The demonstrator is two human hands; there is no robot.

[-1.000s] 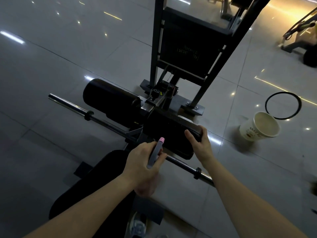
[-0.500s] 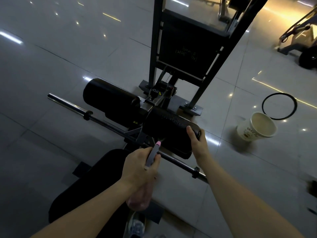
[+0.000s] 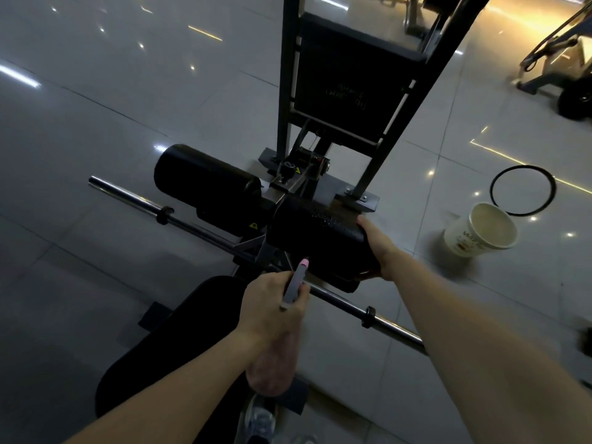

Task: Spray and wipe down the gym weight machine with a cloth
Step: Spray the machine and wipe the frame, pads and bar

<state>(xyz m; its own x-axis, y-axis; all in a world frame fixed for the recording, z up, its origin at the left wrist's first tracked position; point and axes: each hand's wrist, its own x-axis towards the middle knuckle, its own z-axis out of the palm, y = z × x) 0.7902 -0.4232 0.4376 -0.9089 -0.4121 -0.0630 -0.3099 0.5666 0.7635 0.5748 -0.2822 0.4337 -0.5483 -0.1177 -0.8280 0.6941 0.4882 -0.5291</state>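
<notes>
- L hand (image 3: 272,302) is wrapped round the translucent pinkish plastic spray bottle (image 3: 272,370) w/ grey nozzle and pink tip. Nozzle aims toward 1 o'clock at the black cylindrical roller pad (image 3: 317,232) of the dark steel weight machine (image 3: 352,75), tip just beside pad's near face.
- R hand (image 3: 376,248) cups the pad's end at its 3 o'clock, thumb on top edge, fingers curling under out of sight. Cloth: can't tell if one sits under the palm, too dark.
- Risks:
  - Spraying this close prob. wets the R wrist or drips onto the glossy grey tile floor (image 3: 96,123), a slip hazard.
  - Mist could drift onto the chrome bar (image 3: 394,328) and leave it slick.
  - If the pad turns under the wipe, R hand may slip off.
  - White paper cup (image 3: 480,232), 3 o'clock of pad and near the R forearm, is a poss. knock-over.
- Vs 1 s ago:
  - R hand has slid from pad's near upper face out to its end.
  - L hand & nozzle are about the same spot, w/ more of the bottle body showing below the fist.
  - Cup & thin black ring (image 3: 522,190) haven't moved on the floor.
</notes>
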